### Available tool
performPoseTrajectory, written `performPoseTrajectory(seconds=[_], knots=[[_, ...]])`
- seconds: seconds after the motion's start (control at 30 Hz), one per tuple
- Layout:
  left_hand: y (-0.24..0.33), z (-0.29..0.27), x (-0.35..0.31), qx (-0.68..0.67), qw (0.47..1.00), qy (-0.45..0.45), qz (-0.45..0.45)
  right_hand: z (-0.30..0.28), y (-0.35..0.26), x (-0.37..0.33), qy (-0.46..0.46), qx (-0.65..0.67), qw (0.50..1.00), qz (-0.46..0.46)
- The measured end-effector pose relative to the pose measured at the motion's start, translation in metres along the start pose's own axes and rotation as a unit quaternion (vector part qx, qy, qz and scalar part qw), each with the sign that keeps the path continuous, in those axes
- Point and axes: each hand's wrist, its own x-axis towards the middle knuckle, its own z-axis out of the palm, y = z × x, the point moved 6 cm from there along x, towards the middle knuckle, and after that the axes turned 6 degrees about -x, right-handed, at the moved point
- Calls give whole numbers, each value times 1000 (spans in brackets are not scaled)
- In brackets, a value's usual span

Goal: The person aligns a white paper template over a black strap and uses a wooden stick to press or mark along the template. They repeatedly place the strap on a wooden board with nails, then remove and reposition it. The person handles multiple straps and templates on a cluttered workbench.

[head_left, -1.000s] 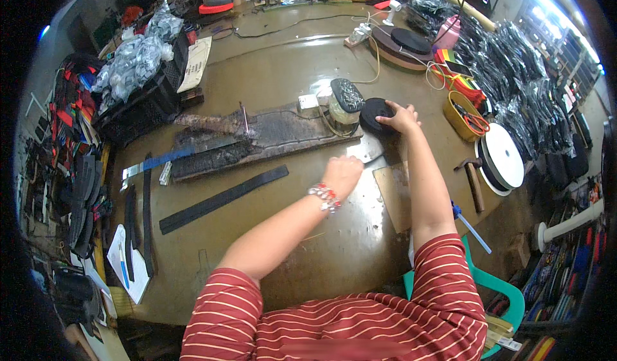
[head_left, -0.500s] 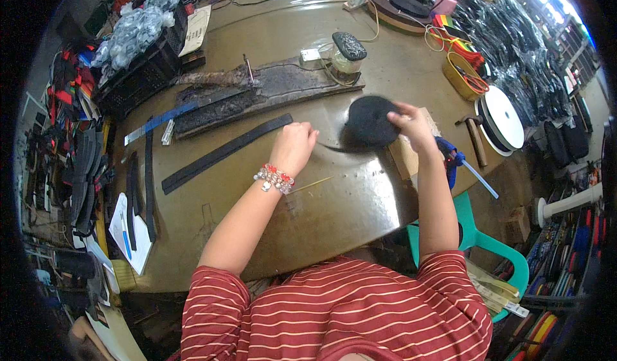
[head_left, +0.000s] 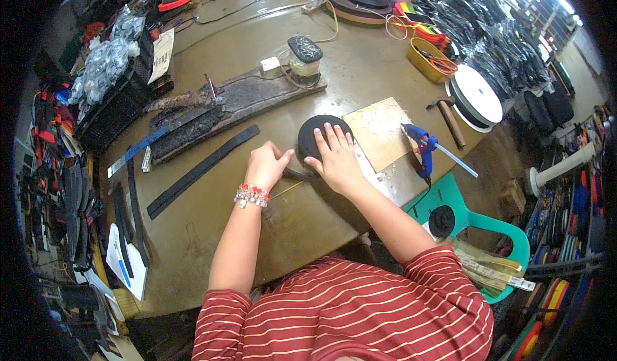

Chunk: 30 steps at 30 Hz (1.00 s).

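A coiled roll of black webbing (head_left: 310, 131) lies flat on the table. My right hand (head_left: 335, 157) rests on top of it, palm down with the fingers stretched out. From the roll's near side a loose tail of webbing (head_left: 301, 173) runs left to my left hand (head_left: 265, 166). The left fingers are closed around its end, which they partly hide. Left of that hand, a black strap (head_left: 202, 170) is laid out on the tabletop. A thin yellowish stick (head_left: 287, 189) lies just below the tail.
A wooden board (head_left: 382, 133), a blue glue gun (head_left: 424, 149), a hammer (head_left: 450, 122) and a white reel (head_left: 477, 97) are on the right. Beyond my hands lie a dark plank (head_left: 257, 97) and a lidded jar (head_left: 304, 62). A green chair (head_left: 495, 226) stands at the near right edge.
My right hand has brought the roll down and left from above the table and changed from gripping its edge to lying flat on it. The view has shifted, uncovering the board and glue gun.
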Motion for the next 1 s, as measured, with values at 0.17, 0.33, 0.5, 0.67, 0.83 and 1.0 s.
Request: performPoseTrajectory(seconds=[0.17,0.33,0.5,0.67,0.83,1.0], knots=[[11,-6,-34,-150,977,-118,-99,-5,-3,1,-2,-4,1000,-5],[19,11,-34,-147,974,-160,-62,-9,-4,6,-53,-21,998,8],[19,9,10,-47,995,55,72,-16,-2,3,-96,7,995,23],[19,18,55,-65,990,110,66,-14,1,-5,-113,21,993,20],[11,34,77,-125,991,29,29,-6,6,-6,-69,69,995,-23],[-4,43,55,-454,890,7,-36,-9,0,-2,-2,128,989,-68]])
